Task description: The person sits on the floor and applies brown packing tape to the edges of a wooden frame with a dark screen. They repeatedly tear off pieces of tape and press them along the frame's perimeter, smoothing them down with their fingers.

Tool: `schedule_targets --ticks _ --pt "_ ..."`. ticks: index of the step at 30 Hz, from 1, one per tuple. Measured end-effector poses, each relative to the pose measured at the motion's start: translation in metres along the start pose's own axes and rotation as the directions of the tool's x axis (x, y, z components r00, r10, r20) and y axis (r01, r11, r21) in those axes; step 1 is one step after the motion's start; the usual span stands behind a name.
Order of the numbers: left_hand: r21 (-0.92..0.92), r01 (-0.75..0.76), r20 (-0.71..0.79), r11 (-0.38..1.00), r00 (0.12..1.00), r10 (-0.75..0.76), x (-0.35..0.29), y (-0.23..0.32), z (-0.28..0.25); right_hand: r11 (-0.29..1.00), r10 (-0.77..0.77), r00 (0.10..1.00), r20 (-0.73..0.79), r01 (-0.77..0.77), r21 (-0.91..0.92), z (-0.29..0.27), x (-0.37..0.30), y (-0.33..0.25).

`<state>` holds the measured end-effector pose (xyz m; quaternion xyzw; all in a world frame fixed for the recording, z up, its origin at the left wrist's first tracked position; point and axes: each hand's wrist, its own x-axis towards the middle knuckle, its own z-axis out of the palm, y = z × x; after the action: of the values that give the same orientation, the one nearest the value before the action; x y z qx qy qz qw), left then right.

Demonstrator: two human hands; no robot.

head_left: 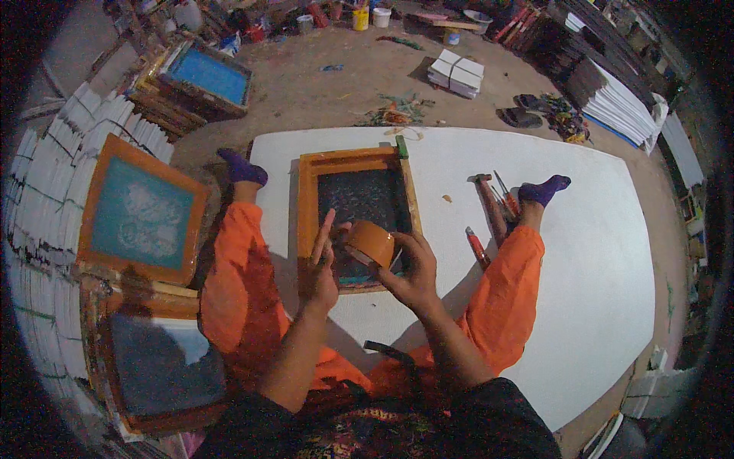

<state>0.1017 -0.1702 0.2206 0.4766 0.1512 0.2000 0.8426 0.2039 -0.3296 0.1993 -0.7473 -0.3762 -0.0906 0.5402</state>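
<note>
A wide roll of brown packing tape [370,245] is held over a wooden-framed screen [306,199] with dark mesh, which lies flat between my legs. Gripping the roll from its right side is my right hand [414,268], thumb below and fingers over the top. My left hand [322,269] stands beside the roll's left side with its fingers stretched upward; whether its thumb touches the tape is hard to make out. A green-tipped piece [401,147] sits at the frame's far right corner.
The white board [581,306] under me carries a hammer [491,208], screwdrivers [506,200] and a red-handled cutter [477,248] near my right leg. More framed screens [141,210] lean against stacked white sheets [46,229] on the left. A tied white bundle [456,74] lies beyond the board.
</note>
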Motion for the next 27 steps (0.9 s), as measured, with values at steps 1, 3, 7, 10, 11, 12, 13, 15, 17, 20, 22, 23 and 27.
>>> schedule_targets --ticks 1,3,7,10,11,12,13,15,17,20,22,23,27 --pt "0.141 -0.035 0.036 0.989 0.999 0.031 0.005 0.002 -0.007 0.999 -0.013 0.999 0.038 0.015 -0.036 -0.001 0.007 -0.007" --pt "0.313 -0.015 0.062 0.950 0.998 -0.005 0.011 0.002 -0.013 0.998 -0.005 0.996 0.094 0.011 -0.058 -0.002 0.014 -0.016" --pt "0.360 0.095 -0.033 0.928 0.995 -0.089 0.014 -0.002 -0.005 0.997 0.019 0.989 0.144 -0.009 -0.074 -0.006 0.021 -0.026" --pt "0.249 0.086 0.023 0.965 0.995 -0.094 0.009 -0.008 -0.007 0.985 -0.039 0.978 0.203 0.073 -0.159 -0.005 0.022 -0.024" --pt "0.196 0.087 0.068 0.977 0.992 -0.102 0.007 -0.011 -0.008 0.976 -0.064 0.971 0.232 0.109 -0.189 -0.005 0.022 -0.024" --pt "0.177 0.119 0.041 0.977 0.991 -0.128 0.007 -0.014 -0.010 0.974 -0.055 0.969 0.242 0.106 -0.202 -0.005 0.022 -0.026" --pt "0.154 0.149 0.016 0.977 0.988 -0.153 0.008 -0.016 -0.009 0.971 -0.048 0.967 0.251 0.104 -0.217 -0.007 0.023 -0.029" --pt "0.416 0.001 0.024 0.910 1.000 -0.012 0.009 -0.025 -0.017 0.975 -0.038 0.977 0.211 0.083 -0.204 -0.010 0.022 -0.031" --pt "0.633 -0.130 0.039 0.763 0.990 0.137 0.007 -0.029 -0.033 0.990 -0.039 0.993 0.108 0.054 -0.132 -0.009 0.020 -0.032" --pt "0.001 0.253 -0.219 0.968 0.944 -0.246 0.008 -0.024 -0.034 0.993 0.113 0.983 0.148 -0.109 -0.032 -0.012 0.004 -0.018" --pt "-0.304 0.335 -0.240 0.892 0.879 -0.412 0.011 -0.024 -0.032 0.991 0.130 0.980 0.149 -0.125 -0.039 -0.006 -0.004 -0.010" --pt "-0.363 0.338 -0.235 0.869 0.869 -0.436 0.012 -0.026 -0.032 0.990 0.138 0.979 0.150 -0.134 -0.041 -0.003 -0.006 -0.008" --pt "-0.433 0.338 -0.102 0.836 0.903 -0.418 0.006 -0.027 -0.024 0.992 0.118 0.983 0.140 -0.111 -0.055 0.004 -0.010 -0.003"
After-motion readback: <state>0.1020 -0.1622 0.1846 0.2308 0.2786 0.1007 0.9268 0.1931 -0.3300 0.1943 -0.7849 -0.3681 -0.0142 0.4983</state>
